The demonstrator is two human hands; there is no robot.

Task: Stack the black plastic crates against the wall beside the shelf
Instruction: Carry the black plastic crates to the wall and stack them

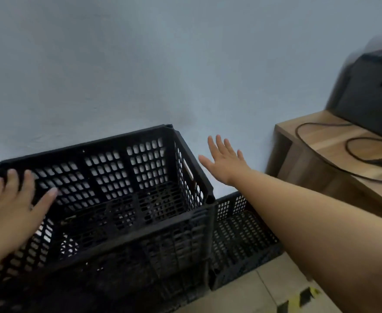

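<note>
Here, the crate (126, 170) is being seen left of centre against the wall (140, 64), a lower crate (242, 231) beside it. The left hand (11, 204) and right hand (225, 162) are being held with fingers spread, gripping nothing. The crate is being judged stiff, light, best taken by the rims. The shelf (321, 141) is being seen at right.

A tall crate (117, 188) is standing against the wall (140, 64) at left, a lower crate (242, 231) sitting on the floor (242, 299) just right of it, between it and the shelf (316, 134). On the shelf, a cable (297, 132) is lying before a boxy device (370, 96) at far right.
</note>
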